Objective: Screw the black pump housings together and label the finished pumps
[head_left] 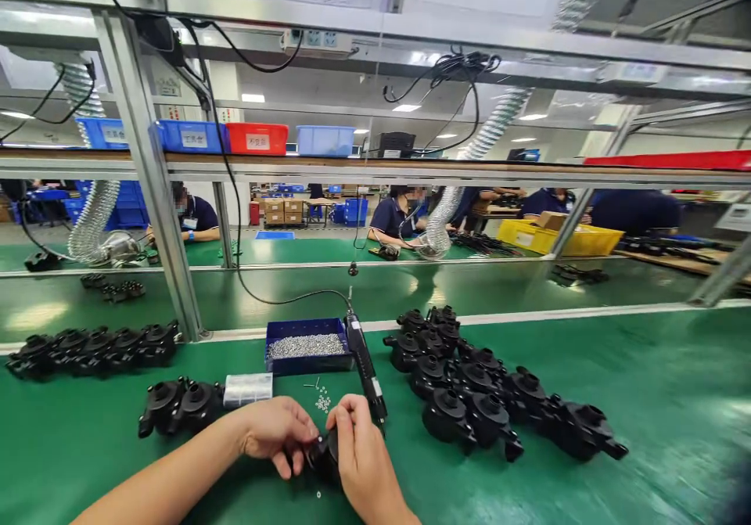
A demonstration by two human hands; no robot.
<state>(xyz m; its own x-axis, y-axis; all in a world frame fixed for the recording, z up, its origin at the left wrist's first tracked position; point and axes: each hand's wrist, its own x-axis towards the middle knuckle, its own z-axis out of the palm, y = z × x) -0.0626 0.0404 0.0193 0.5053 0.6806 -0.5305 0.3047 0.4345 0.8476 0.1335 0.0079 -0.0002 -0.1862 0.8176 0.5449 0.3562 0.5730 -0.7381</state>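
Note:
My right hand (362,454) is wrapped round a black plastic housing (324,458), which rests low over the green bench and is partly hidden by the fingers. At the housing's left edge, my left hand (280,437) pinches with thumb and forefinger; a tiny pale speck shows by the fingertips, too small to name. Just beyond the hands lies a small pile of metal nuts or washers (322,400), and one loose ring (318,494) lies nearer me. An electric screwdriver (364,364) on a black cord slants down behind my right hand.
A blue tray (310,367) of small metal parts stands behind the pile, with a clear plastic box (248,389) at its left. Black housings (449,415) crowd the right; more housings (196,408) sit left. A metal post (153,181) rises at left. Co-workers sit across the bench.

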